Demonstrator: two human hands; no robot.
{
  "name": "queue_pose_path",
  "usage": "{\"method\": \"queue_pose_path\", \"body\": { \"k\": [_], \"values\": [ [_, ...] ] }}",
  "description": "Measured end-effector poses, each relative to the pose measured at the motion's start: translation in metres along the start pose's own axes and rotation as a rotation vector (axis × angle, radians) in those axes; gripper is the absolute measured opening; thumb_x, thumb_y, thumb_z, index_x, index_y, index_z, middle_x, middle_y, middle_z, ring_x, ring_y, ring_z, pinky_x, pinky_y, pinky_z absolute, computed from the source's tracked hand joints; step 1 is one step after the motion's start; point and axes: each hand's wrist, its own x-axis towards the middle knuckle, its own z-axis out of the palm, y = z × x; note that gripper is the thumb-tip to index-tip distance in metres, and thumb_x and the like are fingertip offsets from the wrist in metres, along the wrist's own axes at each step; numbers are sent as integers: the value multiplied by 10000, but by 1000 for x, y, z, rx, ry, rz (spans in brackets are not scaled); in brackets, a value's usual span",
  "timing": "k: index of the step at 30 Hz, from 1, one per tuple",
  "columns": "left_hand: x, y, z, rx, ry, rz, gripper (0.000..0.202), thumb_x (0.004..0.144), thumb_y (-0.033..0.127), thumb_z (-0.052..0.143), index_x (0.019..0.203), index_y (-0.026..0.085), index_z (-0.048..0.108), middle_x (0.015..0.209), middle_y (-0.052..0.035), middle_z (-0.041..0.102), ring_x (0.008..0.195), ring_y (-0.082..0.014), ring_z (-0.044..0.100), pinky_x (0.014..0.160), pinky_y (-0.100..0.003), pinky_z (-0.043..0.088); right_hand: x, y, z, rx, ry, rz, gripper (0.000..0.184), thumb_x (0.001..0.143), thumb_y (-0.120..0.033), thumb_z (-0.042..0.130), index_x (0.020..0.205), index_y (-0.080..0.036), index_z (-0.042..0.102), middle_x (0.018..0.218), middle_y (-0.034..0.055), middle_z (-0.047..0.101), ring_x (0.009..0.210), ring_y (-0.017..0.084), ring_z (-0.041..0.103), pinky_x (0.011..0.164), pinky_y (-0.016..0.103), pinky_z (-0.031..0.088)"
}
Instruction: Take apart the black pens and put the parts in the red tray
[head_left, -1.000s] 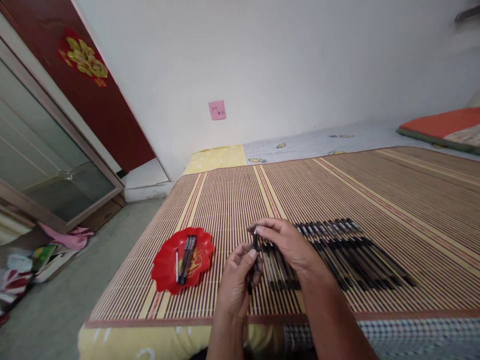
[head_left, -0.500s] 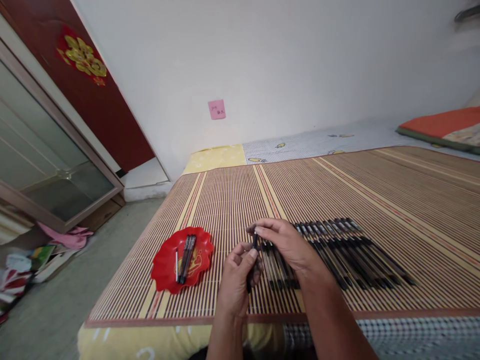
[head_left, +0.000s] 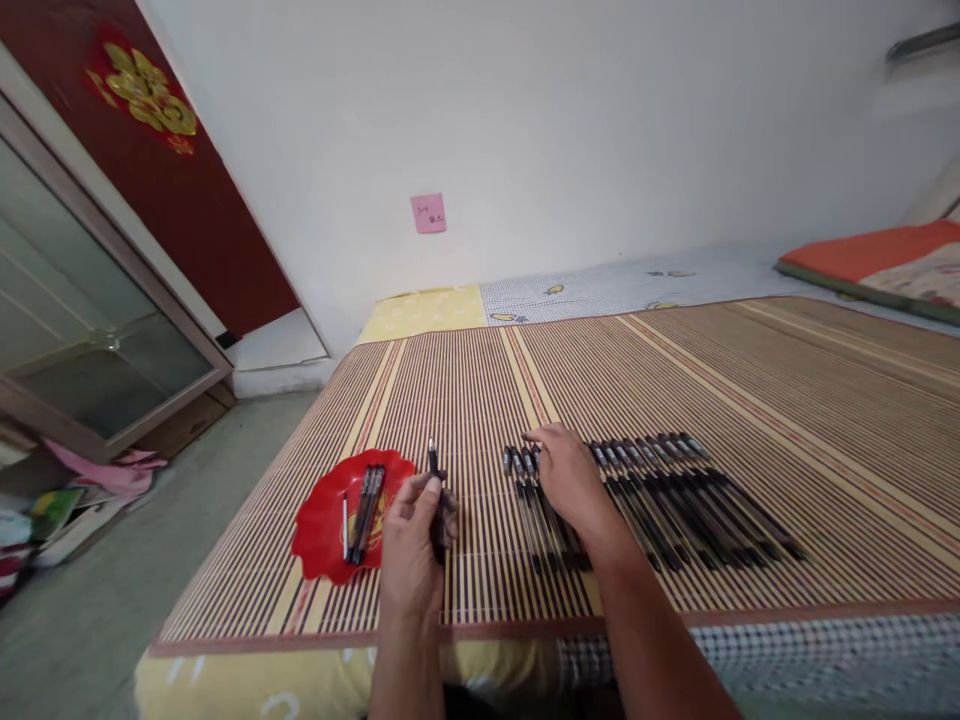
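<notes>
My left hand (head_left: 417,520) is closed around a black pen (head_left: 433,462) held upright, its pale tip bare and pointing up. That hand is just right of the red scalloped plate (head_left: 315,535), on which two dark pens (head_left: 365,515) and a thin white stick (head_left: 345,525) lie. Over the row of small dark pen caps (head_left: 637,453) is my right hand (head_left: 571,480), fingers bent together and pointing left. Whatever its fingertips pinch is hidden. Below the caps several black pens without caps (head_left: 675,520) lie side by side, some covered by my right hand and forearm.
A striped bamboo mat (head_left: 450,390) covers the bed. At the far right lies a folded orange cloth (head_left: 862,250). A pink note (head_left: 428,213) is stuck on the white wall. Left of the bed are a glass-panelled door (head_left: 82,310) and items on the floor.
My hands have come apart. The left moved left with the pen, baring its tip; the right left the pen's top and moved over the caps. The view shifted slightly.
</notes>
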Motion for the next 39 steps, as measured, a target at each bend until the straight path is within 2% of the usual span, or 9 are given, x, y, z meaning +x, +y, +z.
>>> {"method": "queue_pose_path", "body": {
  "k": [4,9,13,17,22,27,31,35,39],
  "values": [
    [0,0,0,-40,29,-37,424,659,365,844,912,158,574,633,33,626,471,-56,503,420,-136,371,-4,-1,17,-335,-105,-22,408,870,-28,427,1091,-179,735,1169,128,655,1117,278,532,902,370,389],
    [-1,-5,4,-47,8,-60,420,661,361,843,918,155,582,635,32,618,483,-57,502,429,-138,371,-7,-3,37,-473,-173,-126,343,846,-21,465,1019,-171,722,1201,131,655,1188,305,470,868,387,340],
    [1,-6,3,-52,9,-73,426,644,361,848,907,146,592,627,34,614,486,-55,503,435,-137,369,-8,-3,41,-469,-247,-192,320,831,-4,477,962,-163,721,1116,137,690,1191,309,487,888,396,325],
    [2,-6,2,-65,21,-78,449,617,372,861,905,149,599,613,45,601,489,-58,513,445,-138,372,-8,-9,40,-371,-315,-210,251,887,-84,502,896,-187,731,1033,108,712,1079,264,569,871,360,358],
    [4,-7,-1,-54,19,-62,437,629,387,855,893,160,591,607,46,602,464,-54,490,437,-144,350,-13,-20,48,-389,-159,-103,177,880,-228,623,1028,-149,680,1059,133,690,995,251,623,840,330,419],
    [3,-10,-3,-14,-47,-59,412,682,371,837,953,153,617,649,30,619,501,-54,489,472,-152,364,-20,-27,64,-407,-205,-98,177,845,-96,596,1000,-137,672,1026,154,699,994,260,649,851,331,446],
    [2,-9,-6,80,-83,-30,349,712,374,817,931,153,657,676,16,632,533,-61,500,498,-162,372,-15,-30,57,-43,-187,-69,229,831,-81,554,1011,-155,675,1035,124,701,960,225,653,842,333,474],
    [0,-8,-6,199,-144,-6,314,749,392,782,935,157,687,676,4,640,546,-72,495,519,-173,372,-5,-33,37,605,-47,12,240,817,-239,598,1043,-176,652,959,75,719,875,202,675,811,346,515],
    [-1,-10,-3,285,-199,9,299,780,416,747,918,156,691,658,7,618,529,-76,465,499,-182,340,-1,-37,20,959,85,79,339,767,-305,660,1087,-198,629,1004,74,717,966,217,670,845,359,517]
  ]
}}
